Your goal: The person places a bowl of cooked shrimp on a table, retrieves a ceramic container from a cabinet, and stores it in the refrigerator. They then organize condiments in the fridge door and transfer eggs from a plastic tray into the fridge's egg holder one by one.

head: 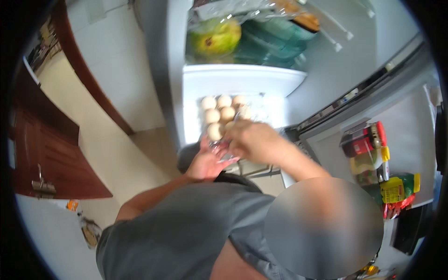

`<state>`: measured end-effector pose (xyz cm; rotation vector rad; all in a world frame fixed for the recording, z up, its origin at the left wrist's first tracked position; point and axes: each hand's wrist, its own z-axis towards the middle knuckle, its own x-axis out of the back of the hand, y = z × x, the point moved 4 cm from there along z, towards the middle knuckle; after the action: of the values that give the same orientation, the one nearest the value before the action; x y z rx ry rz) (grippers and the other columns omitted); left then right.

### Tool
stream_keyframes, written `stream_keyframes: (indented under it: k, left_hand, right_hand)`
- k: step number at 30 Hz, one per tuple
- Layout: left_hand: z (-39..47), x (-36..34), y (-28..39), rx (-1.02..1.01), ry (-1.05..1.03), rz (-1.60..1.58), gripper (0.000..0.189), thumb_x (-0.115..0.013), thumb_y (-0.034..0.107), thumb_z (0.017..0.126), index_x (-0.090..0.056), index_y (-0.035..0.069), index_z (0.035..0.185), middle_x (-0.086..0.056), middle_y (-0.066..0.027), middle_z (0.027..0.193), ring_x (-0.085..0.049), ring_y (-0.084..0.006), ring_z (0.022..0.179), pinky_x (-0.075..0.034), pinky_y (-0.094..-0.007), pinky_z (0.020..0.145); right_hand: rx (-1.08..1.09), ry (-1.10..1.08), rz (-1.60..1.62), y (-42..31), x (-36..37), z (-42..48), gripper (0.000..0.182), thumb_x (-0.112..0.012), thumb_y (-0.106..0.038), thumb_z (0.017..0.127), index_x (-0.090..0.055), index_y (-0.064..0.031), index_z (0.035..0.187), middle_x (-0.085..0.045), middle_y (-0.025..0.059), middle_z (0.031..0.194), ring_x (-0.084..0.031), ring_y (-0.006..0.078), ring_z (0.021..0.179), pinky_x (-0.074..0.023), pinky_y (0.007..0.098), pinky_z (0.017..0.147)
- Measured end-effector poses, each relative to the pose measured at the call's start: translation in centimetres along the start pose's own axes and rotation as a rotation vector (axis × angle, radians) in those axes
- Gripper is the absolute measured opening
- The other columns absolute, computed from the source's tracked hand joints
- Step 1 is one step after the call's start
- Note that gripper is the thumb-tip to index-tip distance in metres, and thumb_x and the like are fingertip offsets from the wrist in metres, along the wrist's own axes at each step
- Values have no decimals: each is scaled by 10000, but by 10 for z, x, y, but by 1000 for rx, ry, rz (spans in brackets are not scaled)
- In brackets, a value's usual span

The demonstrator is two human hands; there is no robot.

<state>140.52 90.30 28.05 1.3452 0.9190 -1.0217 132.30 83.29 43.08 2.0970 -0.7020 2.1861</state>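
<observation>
A clear plastic egg tray (259, 109) with several pale brown eggs (227, 114) extends over the white shelf of an open fridge. My left hand (207, 165), palm up with fingers spread, supports the tray's near end from below. Over the near right part of the tray is my right hand (252, 140), its fingers bent and pointing down among the eggs. It is blurred and covers part of the eggs, so what its fingers hold is hidden.
Above the tray is a white-fronted fridge drawer (241, 71) with a green-yellow fruit (218, 36) and plastic bags. The open fridge door on the right carries jars and bottles (400, 189). A dark red wooden door (52, 150) stands at the left.
</observation>
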Motion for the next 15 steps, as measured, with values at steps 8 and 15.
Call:
stream_keyframes:
  k: [8,15]
  left_hand:
    - [2,0,14,-6,21,96,809,-419,-3,687,-227,275,1422,-388,-101,1353,-392,-276,1250,-362,-535,991]
    - [9,-11,8,6,107,110,831,-446,15,631,-267,219,1417,-436,-136,1286,-455,-296,1186,-416,-483,961]
  right_hand:
    - [372,-56,-141,23,-32,0,398,-632,-146,702,-602,-66,1092,-534,116,1105,-462,277,1123,-384,368,926]
    - [403,34,-287,32,-29,-15,366,-639,-176,699,-605,-48,1040,-503,118,1110,-454,279,1093,-393,367,903]
